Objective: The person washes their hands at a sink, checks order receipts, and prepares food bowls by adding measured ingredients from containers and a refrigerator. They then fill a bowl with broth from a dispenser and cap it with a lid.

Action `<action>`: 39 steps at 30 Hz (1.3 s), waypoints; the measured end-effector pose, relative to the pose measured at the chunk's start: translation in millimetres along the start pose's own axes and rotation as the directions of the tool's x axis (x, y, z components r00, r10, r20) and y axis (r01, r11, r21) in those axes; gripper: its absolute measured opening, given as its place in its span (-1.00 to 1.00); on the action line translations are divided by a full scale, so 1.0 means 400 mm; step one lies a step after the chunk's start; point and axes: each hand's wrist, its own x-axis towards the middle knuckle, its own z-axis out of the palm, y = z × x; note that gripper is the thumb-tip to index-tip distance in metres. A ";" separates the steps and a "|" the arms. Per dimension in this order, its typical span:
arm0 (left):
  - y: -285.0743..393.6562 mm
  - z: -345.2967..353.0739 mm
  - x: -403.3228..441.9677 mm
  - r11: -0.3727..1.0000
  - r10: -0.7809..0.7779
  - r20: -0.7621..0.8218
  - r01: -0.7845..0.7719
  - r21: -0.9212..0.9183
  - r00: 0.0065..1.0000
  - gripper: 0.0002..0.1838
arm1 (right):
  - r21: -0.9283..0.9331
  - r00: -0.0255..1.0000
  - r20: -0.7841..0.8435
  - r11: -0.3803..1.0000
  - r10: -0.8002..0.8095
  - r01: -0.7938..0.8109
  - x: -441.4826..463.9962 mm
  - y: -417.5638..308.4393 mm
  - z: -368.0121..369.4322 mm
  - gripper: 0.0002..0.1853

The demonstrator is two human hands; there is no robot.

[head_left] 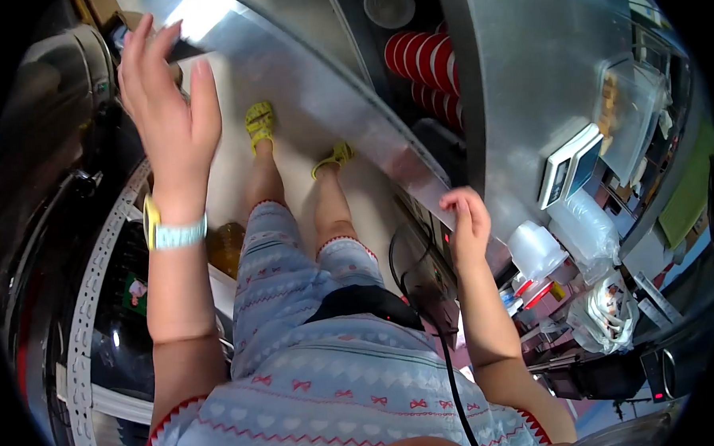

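Observation:
My left hand (pixel 165 112) is raised at the upper left, holding nothing, with its thumb spread from the fingers. A yellow watch with a pale blue strap (pixel 178 234) is on that wrist. Near the edge of the metal counter (pixel 518 72), my right hand (pixel 470 222) hangs with loosely curled fingers. Nothing shows in it, though part of the palm is hidden. To its right are a stack of white plastic containers (pixel 536 249) and a digital scale (pixel 570 166).
Stacked red-and-white cups (pixel 423 63) sit on a shelf below the counter. Beyond the scale stands a clear food box (pixel 629 115). A slotted white metal rack (pixel 97 290) lines the left side. A black cable (pixel 451 378) runs down my front.

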 end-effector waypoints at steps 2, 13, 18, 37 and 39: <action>0.052 -0.047 -0.053 1.000 -0.011 0.247 0.010 0.005 0.969 -0.70 | -0.085 0.995 0.010 0.992 0.098 -0.097 0.068 0.022 0.050 -0.78; 0.121 -0.105 -0.258 0.908 -0.378 0.551 0.181 0.378 0.744 -0.93 | 0.700 0.662 0.135 0.402 0.737 -0.590 0.462 0.341 0.235 -0.50; 0.100 -0.122 -0.284 0.900 -0.417 0.569 0.233 0.369 0.708 -0.93 | 0.945 0.745 -0.245 0.324 0.620 0.041 0.523 0.357 0.231 -0.62; 0.015 -0.129 -0.311 0.958 -0.285 0.799 0.176 0.225 0.529 -0.79 | 0.888 0.993 -0.029 0.458 0.116 -0.027 1.359 0.320 0.271 -0.28; 0.004 -0.131 -0.308 0.959 -0.266 0.870 0.204 0.196 0.415 -0.80 | 0.963 0.868 -0.028 0.246 0.495 -0.110 1.403 0.333 0.258 -0.45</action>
